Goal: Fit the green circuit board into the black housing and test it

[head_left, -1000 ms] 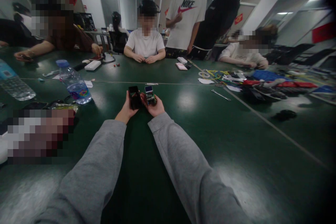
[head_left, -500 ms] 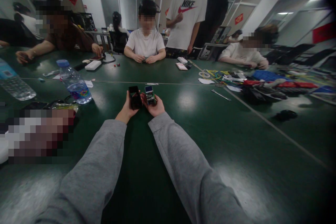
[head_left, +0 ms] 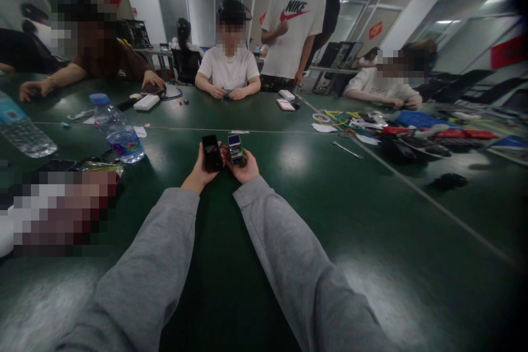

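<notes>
Held out over the green table (head_left: 289, 214), my left hand (head_left: 199, 176) is closed around a black phone-like casing (head_left: 212, 154) with a rectangular window or recess in its face. Close beside it, my right hand (head_left: 248, 169) grips a small green circuit board with a little screen (head_left: 236, 149) at its top end. Fingertips of the two hands almost meet between the two pieces. Whether they touch, I cannot tell. The palms and the undersides of both pieces are hidden.
Water bottles (head_left: 117, 132) stand at the left, near a blurred-out item (head_left: 61, 206). A wrench (head_left: 347, 149) lies right of my hands, before a pile of cables and tools (head_left: 424, 129). A person in white (head_left: 229, 69) sits opposite; others sit and stand around.
My hands and both pieces hold almost still. At the far left, a co-worker's hands have shifted slightly. The dark-clothed person at the back has moved left behind the standing person in white.
</notes>
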`<action>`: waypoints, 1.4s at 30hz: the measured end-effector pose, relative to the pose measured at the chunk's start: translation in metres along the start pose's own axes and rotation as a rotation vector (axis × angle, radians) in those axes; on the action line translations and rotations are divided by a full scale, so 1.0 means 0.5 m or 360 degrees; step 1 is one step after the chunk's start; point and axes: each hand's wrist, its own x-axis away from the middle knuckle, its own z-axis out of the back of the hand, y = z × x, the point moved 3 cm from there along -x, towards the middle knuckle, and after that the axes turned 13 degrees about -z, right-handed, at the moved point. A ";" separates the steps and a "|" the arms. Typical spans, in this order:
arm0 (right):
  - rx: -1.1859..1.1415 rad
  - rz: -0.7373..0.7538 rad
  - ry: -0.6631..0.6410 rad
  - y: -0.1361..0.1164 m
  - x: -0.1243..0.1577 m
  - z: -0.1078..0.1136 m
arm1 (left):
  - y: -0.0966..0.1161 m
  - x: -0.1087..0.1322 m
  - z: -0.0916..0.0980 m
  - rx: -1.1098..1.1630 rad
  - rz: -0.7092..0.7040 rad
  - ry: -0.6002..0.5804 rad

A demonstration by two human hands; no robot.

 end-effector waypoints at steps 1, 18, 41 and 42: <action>-0.0002 0.0001 -0.0001 0.000 0.000 0.000 | 0.000 0.001 -0.001 -0.0007 -0.0005 0.0004; -0.0025 -0.0012 -0.0029 -0.001 -0.008 0.008 | 0.005 0.017 -0.014 0.0093 -0.0051 -0.0071; 0.0014 -0.0001 0.0029 -0.002 -0.004 0.005 | 0.004 0.006 -0.014 -0.0181 -0.0110 -0.0108; 0.0011 -0.0004 0.0023 -0.002 -0.004 0.005 | 0.004 0.006 -0.016 -0.0198 -0.0118 -0.0115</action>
